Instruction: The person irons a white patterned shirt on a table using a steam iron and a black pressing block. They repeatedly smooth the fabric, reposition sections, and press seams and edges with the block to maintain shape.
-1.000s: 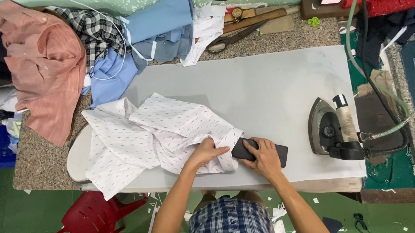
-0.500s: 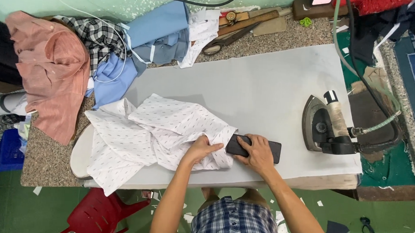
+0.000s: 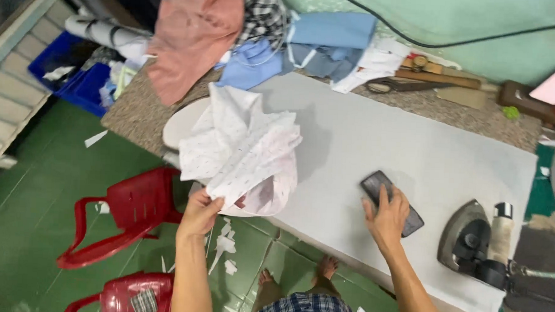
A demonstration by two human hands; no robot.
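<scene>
At board edge | left hand (image 3: 198, 213) fingers pinch crumpled white dotted shirt (image 3: 244, 152) | right hand (image 3: 387, 216) flat on dark block (image 3: 391, 202)

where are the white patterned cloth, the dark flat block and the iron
white patterned cloth (image 3: 241, 148), head view, middle of the lifted fabric
dark flat block (image 3: 375, 183), head view, its bare far end
iron (image 3: 465, 239), head view, top of its body

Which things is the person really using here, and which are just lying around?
In use:
- white patterned cloth, lifted by the left hand
- dark flat block, under the right hand
- grey ironing table

Lying about:
- iron, set near the table's end
- scissors
- pink cloth and blue cloth
- red chairs on the floor
</scene>
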